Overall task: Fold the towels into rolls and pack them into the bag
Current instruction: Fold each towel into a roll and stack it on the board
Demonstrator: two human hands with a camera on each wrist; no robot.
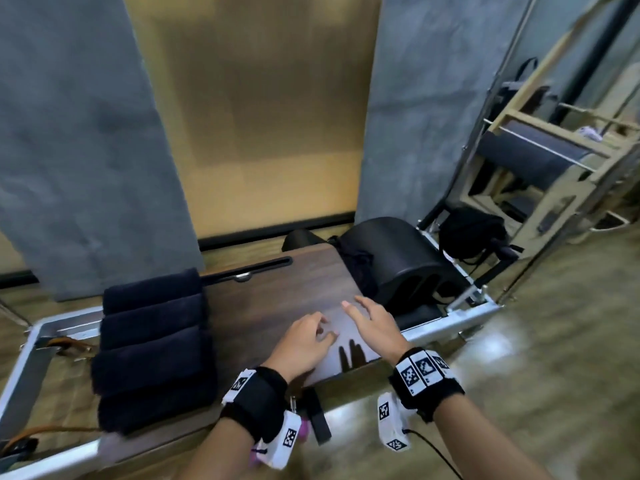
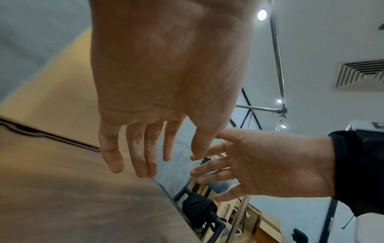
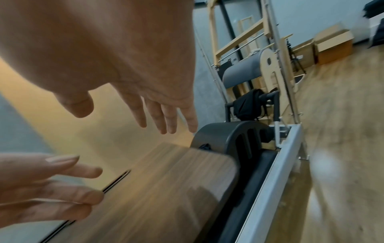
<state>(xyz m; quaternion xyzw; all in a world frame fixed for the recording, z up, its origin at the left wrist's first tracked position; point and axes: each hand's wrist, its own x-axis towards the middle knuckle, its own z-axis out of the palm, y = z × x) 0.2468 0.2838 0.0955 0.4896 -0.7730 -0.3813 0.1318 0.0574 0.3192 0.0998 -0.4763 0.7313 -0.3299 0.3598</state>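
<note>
The left hand (image 1: 300, 344) and right hand (image 1: 373, 326) are hovering empty, fingers loosely spread, above the dark wood-grain counter (image 1: 277, 292). Four rolled navy towels (image 1: 152, 344) are lying at nine o'clock. No writing is reading clearly.

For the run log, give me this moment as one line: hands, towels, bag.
left hand: open, empty, over table | right hand: open, empty | towels: four rolls, table's left | bag: on floor, right, unpacked

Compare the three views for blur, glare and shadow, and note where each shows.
Head view: floor at right smeared, with a bright glare patch; finger shadows fall on the board below the right hand; the towels stay fairly sharp. Left wrist view: left hand looms large, board streaked. Right wrist view: board and floor streaked by motion.
</note>
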